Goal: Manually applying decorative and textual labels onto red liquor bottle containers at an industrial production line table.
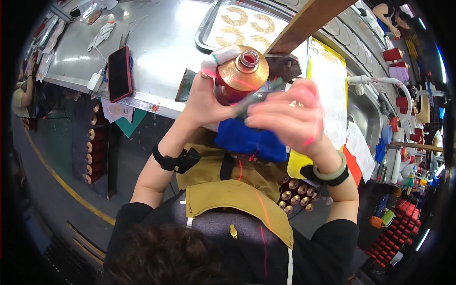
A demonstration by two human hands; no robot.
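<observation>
My left hand (205,97) is wrapped round the left side of a dark red bottle with a gold shoulder (240,76), its open neck pointing up. White cloth covers a finger of that hand, which lies along the gold shoulder. At the bottle's near right side, my right hand (289,114) is smeared by motion, and its grip cannot be read. A blurred grey-green strip (254,100) shows between the two hands, its kind unclear. A blue cloth (249,140) lies below the hands, over my lap.
A tray (205,35) of gold arc-shaped pieces (235,16) sits behind the bottle, near a wooden post (308,23). Left of it lie a red-edged phone (119,73) and a white glove (102,34). A white pipe (380,80) stands at right; several gold-topped bottles (295,194) are below.
</observation>
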